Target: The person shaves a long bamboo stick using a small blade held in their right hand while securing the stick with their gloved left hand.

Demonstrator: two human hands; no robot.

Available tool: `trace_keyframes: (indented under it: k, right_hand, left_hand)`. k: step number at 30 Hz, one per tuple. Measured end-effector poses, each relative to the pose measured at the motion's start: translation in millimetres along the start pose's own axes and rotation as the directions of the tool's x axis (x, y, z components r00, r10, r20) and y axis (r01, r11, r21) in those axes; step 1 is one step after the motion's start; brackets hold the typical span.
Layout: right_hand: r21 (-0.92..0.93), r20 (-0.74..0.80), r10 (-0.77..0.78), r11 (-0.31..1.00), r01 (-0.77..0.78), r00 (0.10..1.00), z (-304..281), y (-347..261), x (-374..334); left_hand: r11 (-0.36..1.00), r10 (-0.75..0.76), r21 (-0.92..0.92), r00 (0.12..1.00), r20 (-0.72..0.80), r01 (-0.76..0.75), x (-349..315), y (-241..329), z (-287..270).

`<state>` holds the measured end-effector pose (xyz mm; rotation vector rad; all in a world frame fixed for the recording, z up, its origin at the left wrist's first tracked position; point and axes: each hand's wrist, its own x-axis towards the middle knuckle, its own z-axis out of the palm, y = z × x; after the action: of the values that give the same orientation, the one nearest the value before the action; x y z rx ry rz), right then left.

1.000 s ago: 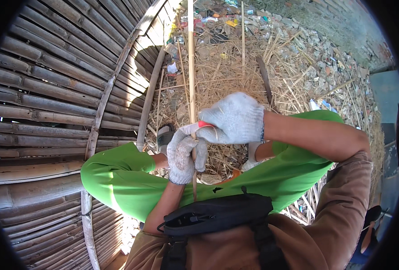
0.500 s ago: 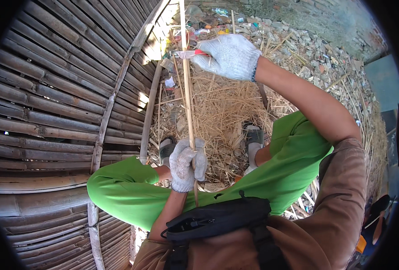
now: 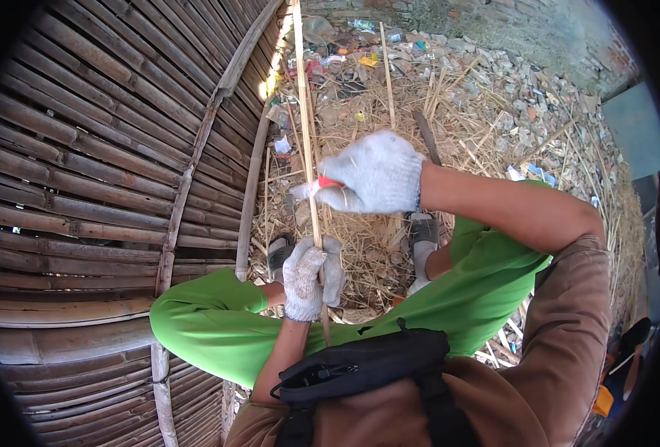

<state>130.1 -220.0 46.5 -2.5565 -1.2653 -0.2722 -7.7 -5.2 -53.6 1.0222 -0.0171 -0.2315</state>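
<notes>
A long, pale bamboo strip (image 3: 304, 119) runs upright through the middle of the view, from the top edge down toward my lap. My left hand (image 3: 309, 277), in a whitish knitted glove, is closed around its lower part. Above it my right hand (image 3: 378, 175), gloved the same way and blurred by motion, grips a knife (image 3: 324, 182) with a red handle. The pale blade lies across the strip a little above my left hand. How the far end of the strip ends is out of view.
A wall of bamboo slats (image 3: 106, 156) fills the left side, with a pole (image 3: 254, 186) beside it. Shavings (image 3: 367, 257) cover the ground between my feet, and rubble with litter (image 3: 493, 104) lies beyond. A brick wall (image 3: 486, 22) stands at the back.
My right hand has moved with the knife down along the strip, toward my left hand. My left hand has kept its hold in nearly the same place.
</notes>
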Motion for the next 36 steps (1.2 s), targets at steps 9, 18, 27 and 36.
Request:
trace_keyframes:
  k: [9,18,27,36]
  right_hand:
    - [0.036,0.12,0.098,0.994,-0.103,0.988,-7.3,-9.4,0.4]
    - [-0.032,0.045,0.077,0.997,-0.076,0.996,-5.9,-1.8,-1.7]
    - [-0.099,-0.092,0.086,0.99,-0.096,0.992,-32.5,56.3,36.4]
    - [-0.142,-0.084,0.317,0.935,-0.326,0.945,-85.9,118.2,69.9]
  left_hand:
    - [0.985,0.032,0.172,0.997,-0.067,-0.02,-1.6,2.0,5.8]
    - [0.98,0.067,0.192,0.994,-0.089,-0.048,-4.3,0.8,10.4]
    - [0.961,0.076,0.273,0.99,-0.121,-0.04,-10.7,3.3,18.5]
    - [0.928,0.011,0.372,0.998,-0.064,0.014,-14.1,5.1,21.8]
